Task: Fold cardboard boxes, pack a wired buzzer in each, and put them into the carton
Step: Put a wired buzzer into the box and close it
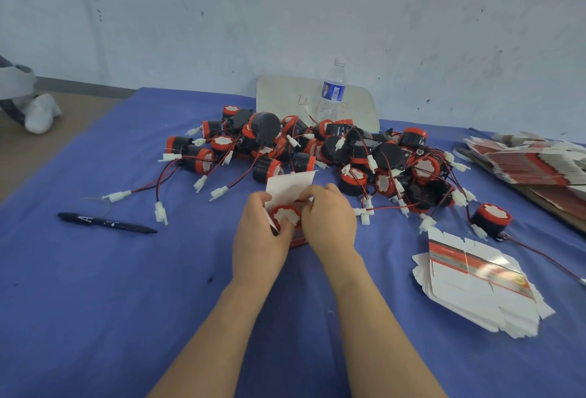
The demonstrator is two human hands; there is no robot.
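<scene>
A small white and red cardboard box (290,189) stands open in the middle of the blue table, its white lid flap raised. A red-faced wired buzzer (285,215) sits in its mouth. My left hand (258,239) grips the box from the left side. My right hand (329,220) pinches the box's top edge beside the buzzer. Behind lies a heap of black and red buzzers (333,151) with red-black wires and white plugs. One buzzer (491,218) lies apart at the right. The carton is not in view.
A stack of flat boxes (475,286) lies at the right front, and a larger stack (532,159) at the far right. A black marker (106,223) lies at the left. A water bottle (333,89) stands before a white board (285,96) at the wall.
</scene>
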